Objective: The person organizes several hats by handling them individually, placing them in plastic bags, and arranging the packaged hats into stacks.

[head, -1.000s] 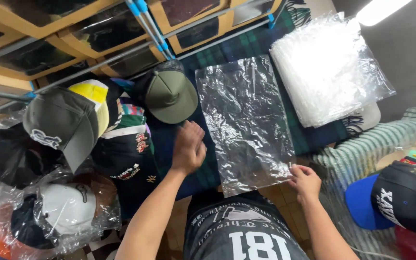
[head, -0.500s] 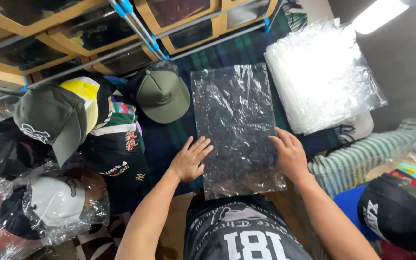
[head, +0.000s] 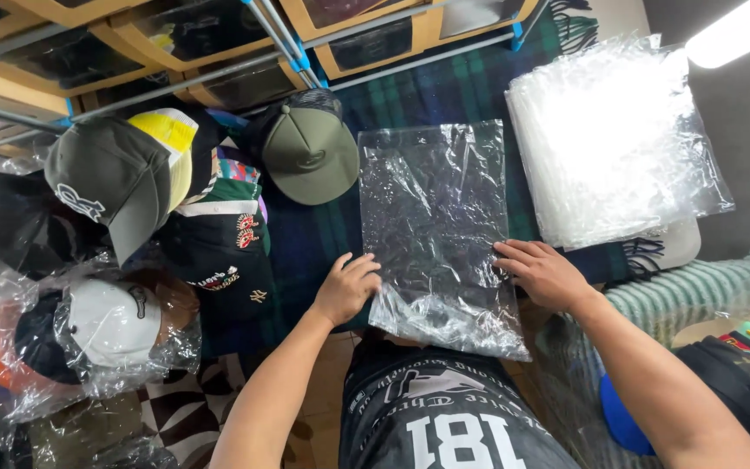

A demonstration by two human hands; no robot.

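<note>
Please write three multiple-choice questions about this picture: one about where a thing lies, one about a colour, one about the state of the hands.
1. Where does the stack of clear bags lie, relative to the single clear bag?
A. To its right
B. To its left
C. Under it

2. What colour is the cap just left of the single clear bag?
A. Red
B. Olive green
C. White

3. How do the hands meet the single clear bag?
A. Both lifted off it
B. Only one touches it
C. Both rest on its side edges

Answers: 1 A, the stack sits at upper right. 2 B, its crown and brim are olive green. 3 C, the left hand and right hand press opposite edges.
</note>
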